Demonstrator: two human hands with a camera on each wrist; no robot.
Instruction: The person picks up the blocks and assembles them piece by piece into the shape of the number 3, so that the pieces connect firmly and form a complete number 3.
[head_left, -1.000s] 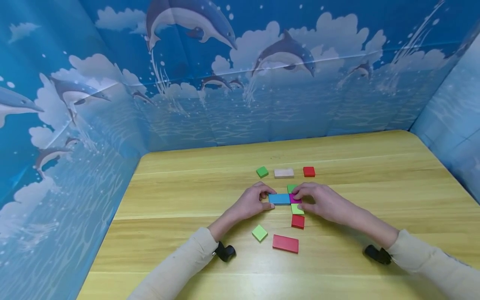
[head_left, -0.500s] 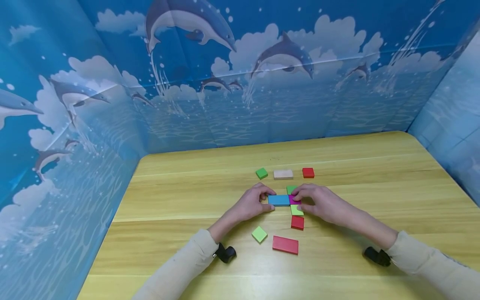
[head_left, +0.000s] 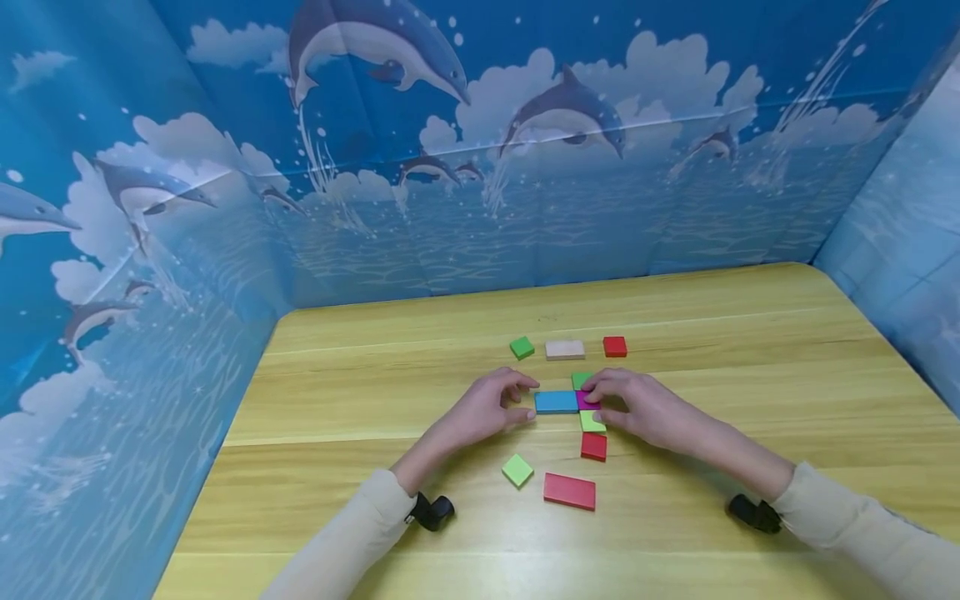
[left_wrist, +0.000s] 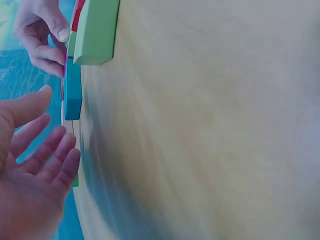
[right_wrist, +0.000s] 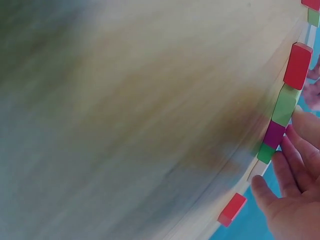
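Observation:
My left hand (head_left: pixel 483 410) is just left of a blue rectangular block (head_left: pixel 556 402), its fingers apart and relaxed. In the left wrist view, nothing lies between the thumb and fingers of the left hand (left_wrist: pixel 37 165). The blue block's right end meets a purple square block (head_left: pixel 587 400), partly hidden under my right hand (head_left: pixel 648 410). The right hand's fingertips rest at the purple block, with the thumb on a light green block (head_left: pixel 592 422) nearer me. Behind the purple block lies a green block (head_left: pixel 581 381). A red block (head_left: pixel 594 447) adjoins the light green one.
Farther back on the wooden table (head_left: pixel 375 358) lie a green block (head_left: pixel 522 348), a pale block (head_left: pixel 564 350) and a red square block (head_left: pixel 615 347). Nearer me are a loose light green block (head_left: pixel 517 471) and a long red block (head_left: pixel 569 492). Dolphin-printed curtains (head_left: pixel 480 225) surround the table.
My left hand has let go of the blue block's left end and moved slightly left. The right hand stays where it was, and the blocks keep their arrangement.

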